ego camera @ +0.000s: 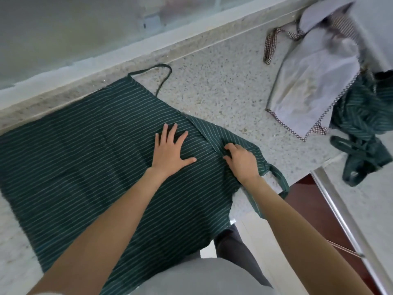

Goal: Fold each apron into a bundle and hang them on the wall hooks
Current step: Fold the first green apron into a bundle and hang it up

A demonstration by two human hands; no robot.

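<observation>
A green striped apron [89, 158] is spread flat on a speckled stone counter [223, 86], which serves as the landmark here. The apron's long axis is laid roughly along the counter's length, from the lower left toward the upper right, with its neck loop [158, 76] pointed toward the counter's back edge and its hem draped over the front edge. A waist tie [278, 177] is trailed off the counter's front edge to the right.

The left hand [170, 151] is pressed flat on the cloth near the counter's middle, fingers straight and spread apart. The right hand [242, 160] is set just beside it, toward the counter's right end, with fingers curled on a folded-over flap of the apron; the fold appears to be pinched, though the fingertips are partly hidden by the cloth.

Toward the counter's right end, well apart from the spread apron, a pale apron with checked trim [314, 81] is laid with its long axis running from the back edge toward the front. A second green striped apron [363, 126] is crumpled just beside it at the counter's far right corner, touching its edge.
</observation>
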